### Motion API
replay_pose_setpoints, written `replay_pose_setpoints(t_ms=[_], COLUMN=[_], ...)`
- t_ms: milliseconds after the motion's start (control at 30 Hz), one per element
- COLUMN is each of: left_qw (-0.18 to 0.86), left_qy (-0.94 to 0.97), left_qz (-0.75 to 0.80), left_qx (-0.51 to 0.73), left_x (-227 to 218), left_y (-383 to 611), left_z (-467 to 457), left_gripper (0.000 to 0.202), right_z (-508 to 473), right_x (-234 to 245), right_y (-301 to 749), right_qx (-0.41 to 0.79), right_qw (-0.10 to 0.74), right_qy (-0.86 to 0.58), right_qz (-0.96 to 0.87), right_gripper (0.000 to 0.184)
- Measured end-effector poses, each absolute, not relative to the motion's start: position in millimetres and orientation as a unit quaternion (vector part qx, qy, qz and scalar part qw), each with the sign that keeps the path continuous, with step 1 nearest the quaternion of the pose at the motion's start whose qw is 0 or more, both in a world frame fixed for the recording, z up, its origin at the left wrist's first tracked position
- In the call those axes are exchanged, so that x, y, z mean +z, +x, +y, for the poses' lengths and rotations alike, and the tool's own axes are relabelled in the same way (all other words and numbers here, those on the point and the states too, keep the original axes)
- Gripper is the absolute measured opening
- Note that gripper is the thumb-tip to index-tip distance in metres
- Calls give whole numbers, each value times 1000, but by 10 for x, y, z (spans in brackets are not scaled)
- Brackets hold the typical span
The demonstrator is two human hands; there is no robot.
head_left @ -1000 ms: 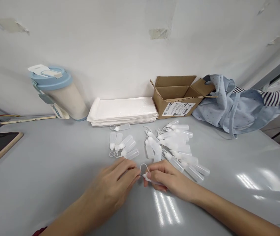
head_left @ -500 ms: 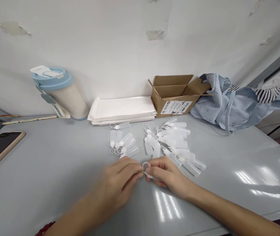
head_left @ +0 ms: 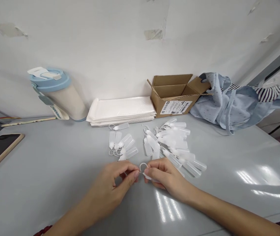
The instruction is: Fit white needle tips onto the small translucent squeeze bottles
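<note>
Between the thumb and fingers of my right hand (head_left: 163,173) is a small translucent squeeze bottle (head_left: 147,176), lying nearly level, its nozzle end pointing left. Most of its body is hidden in that hand. A thin white strap (head_left: 143,164) arches up from the bottle in a loop. My left hand (head_left: 120,180) pinches at the nozzle end, where the strap comes down; the small part inside the fingertips is hidden. Beyond the hands lie a small group of similar bottles (head_left: 129,152) on the left and a larger heap (head_left: 176,139) on the right.
Along the wall stand a blue-lidded tumbler (head_left: 66,100), a stack of white packets (head_left: 122,108), an open cardboard box (head_left: 171,105) and a light-blue cloth bag (head_left: 228,108). A phone (head_left: 1,152) lies at the left of the grey table (head_left: 56,170).
My left hand's fingers have opened into a rounder pinch, and its thumb now shows. Both hands and the bottle have shifted slightly left in view. The loose bottles lie as before.
</note>
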State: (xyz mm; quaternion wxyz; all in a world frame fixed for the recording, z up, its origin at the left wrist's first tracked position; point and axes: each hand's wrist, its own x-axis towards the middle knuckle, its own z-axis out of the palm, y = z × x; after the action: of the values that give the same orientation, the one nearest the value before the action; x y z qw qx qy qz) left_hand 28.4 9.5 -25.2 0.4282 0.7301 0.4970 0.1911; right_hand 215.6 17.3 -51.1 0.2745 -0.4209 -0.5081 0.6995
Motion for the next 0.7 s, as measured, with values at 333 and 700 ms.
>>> replay_pose_setpoints(t_ms=[333,700], left_qw=[433,428], left_qy=[719,743], left_qz=[515,492], left_qx=[171,153], left_x=[-309,-303], left_y=[339,312], left_z=[28,26], left_gripper=[27,27], right_z=[165,146], right_x=[-563,-570], right_y=[2147,2150], right_qx=[685,657], right_qw=[274,252], right_qy=[-434,-433], right_qz=[-517,-563], right_gripper=[25,24])
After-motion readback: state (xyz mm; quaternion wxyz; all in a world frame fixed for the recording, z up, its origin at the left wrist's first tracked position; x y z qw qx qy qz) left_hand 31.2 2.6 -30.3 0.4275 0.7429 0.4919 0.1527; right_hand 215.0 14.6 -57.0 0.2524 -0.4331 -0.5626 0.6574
